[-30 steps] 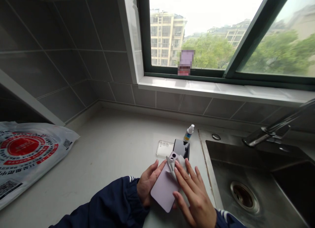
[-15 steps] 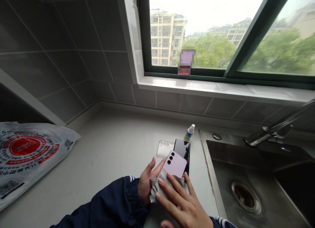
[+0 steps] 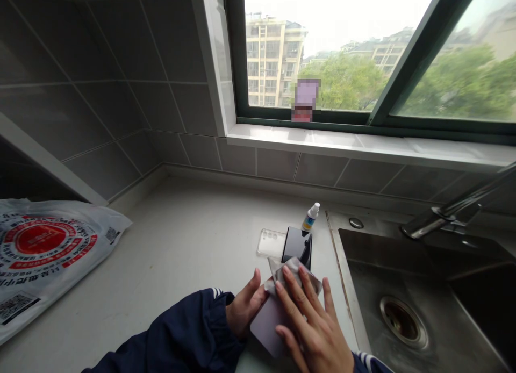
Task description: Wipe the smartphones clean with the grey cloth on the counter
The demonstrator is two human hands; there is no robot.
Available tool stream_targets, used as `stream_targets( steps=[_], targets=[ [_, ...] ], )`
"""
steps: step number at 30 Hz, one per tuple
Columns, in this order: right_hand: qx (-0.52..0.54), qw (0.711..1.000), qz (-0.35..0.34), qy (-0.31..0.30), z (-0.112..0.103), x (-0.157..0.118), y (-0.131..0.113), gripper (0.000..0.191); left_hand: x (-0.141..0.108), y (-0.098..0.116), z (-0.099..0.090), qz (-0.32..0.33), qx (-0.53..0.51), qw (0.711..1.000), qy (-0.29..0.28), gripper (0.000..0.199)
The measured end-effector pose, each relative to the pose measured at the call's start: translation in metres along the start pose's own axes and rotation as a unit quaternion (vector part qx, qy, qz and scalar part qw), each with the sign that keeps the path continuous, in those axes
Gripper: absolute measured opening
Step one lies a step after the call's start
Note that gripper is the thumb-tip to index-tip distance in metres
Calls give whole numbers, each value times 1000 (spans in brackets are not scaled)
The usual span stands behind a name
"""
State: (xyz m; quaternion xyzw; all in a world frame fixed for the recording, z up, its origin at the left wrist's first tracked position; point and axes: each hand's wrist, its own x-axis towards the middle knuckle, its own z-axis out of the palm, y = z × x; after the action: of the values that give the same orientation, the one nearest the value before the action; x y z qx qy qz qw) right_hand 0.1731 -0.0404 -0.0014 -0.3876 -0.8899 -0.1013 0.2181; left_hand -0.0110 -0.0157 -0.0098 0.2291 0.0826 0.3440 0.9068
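My left hand (image 3: 245, 307) is closed around the left side of a lilac smartphone (image 3: 268, 325), thumb raised. The phone's back faces up, and its camera end is hidden. Over that upper end lies a thin grey cloth (image 3: 278, 271). My right hand (image 3: 312, 319) presses the cloth against the phone, fingers stretched out and spread. Just beyond, a dark, glossy flat device (image 3: 297, 245) lies on the counter, its near end covered by the cloth. A clear phone case (image 3: 272, 244) with camera cutouts lies to its left. Behind stands a small white-capped bottle (image 3: 310, 217).
On the right is a steel sink (image 3: 403, 276) with a drain and a faucet (image 3: 435, 220). A printed plastic bag (image 3: 60, 249) lies on the white counter (image 3: 181, 244) at the left. Tiled wall and a window sill (image 3: 342, 142) bound the counter's back.
My right hand has slid the cloth up the phone, from its lower part to the camera end. The cameras are now covered and the lower back is bared. My left hand stays on the phone.
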Motion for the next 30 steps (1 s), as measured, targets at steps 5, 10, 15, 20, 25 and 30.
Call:
stream_targets(
  steps=[5,10,15,20,25,30],
  targets=[
    [11,998,53,11,-2,-2,4,65,-3,-2,-1,-17,71,996,45,71],
    [30,996,79,21,0,-3,4,66,0,1,1,-18,97,995,-3,73],
    [44,994,96,32,2,-4,5,65,2,-2,-7,-48,80,995,-19,80],
    [38,996,77,22,0,-4,5,64,1,-5,-10,-39,74,996,-16,80],
    [19,1000,-2,0,2,-1,-1,63,0,-2,0,7,44,999,26,74],
    [-4,995,-96,13,10,1,-9,61,7,3,11,23,-64,997,44,81]
  ],
)
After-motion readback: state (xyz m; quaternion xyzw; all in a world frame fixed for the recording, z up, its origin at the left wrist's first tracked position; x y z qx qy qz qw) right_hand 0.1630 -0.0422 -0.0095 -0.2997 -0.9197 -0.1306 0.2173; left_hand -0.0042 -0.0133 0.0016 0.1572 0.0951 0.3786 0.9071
